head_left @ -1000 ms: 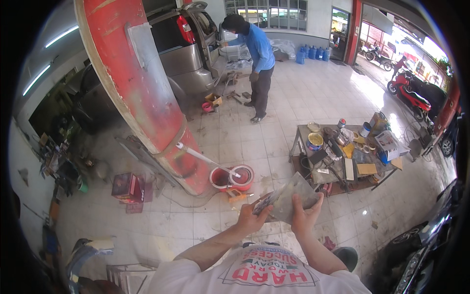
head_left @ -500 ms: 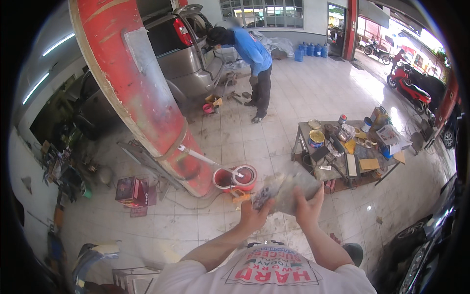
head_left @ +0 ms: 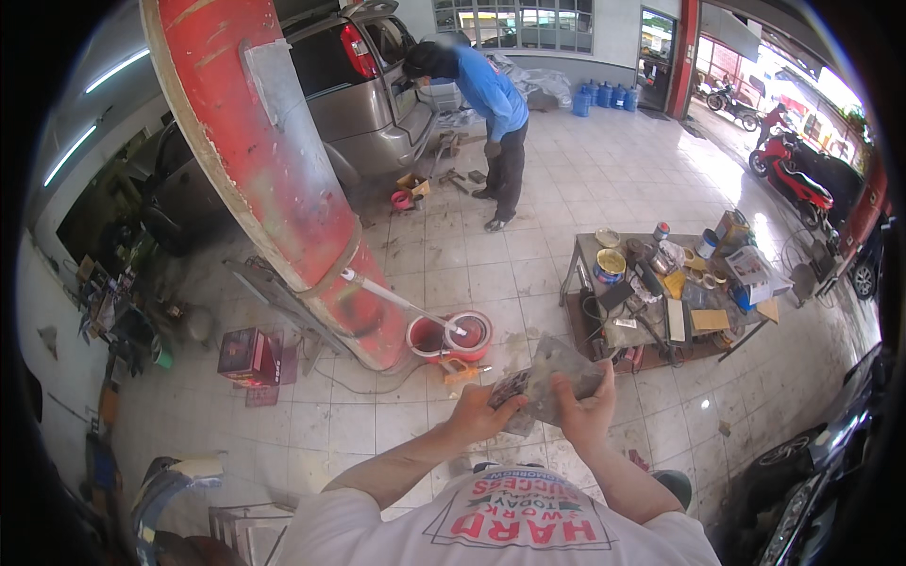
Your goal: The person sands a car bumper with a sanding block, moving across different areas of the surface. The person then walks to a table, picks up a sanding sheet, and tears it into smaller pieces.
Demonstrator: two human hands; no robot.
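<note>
- Two hands share one grey sheet (head_left: 547, 382), held up in front of the chest above the tiled floor (head_left: 396, 424)
- left hand (head_left: 479, 412) closed on the sheet's lower left edge, thumb on top
- right hand (head_left: 587, 407) closed on its right edge, fingers curled behind
- sheet looks thin, light and bendy, likely rough like sanding paper; best gripped at opposite edges so it stays flat
- red bucket (head_left: 451, 336) stands just beyond, cluttered low table (head_left: 580, 253) to the right

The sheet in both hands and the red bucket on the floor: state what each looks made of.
Sheet: probably abrasive paper or thin flexible sheet, dull grey, bending between the left hand and right hand. Red bucket: likely plastic, smooth and slightly glossy.
</note>
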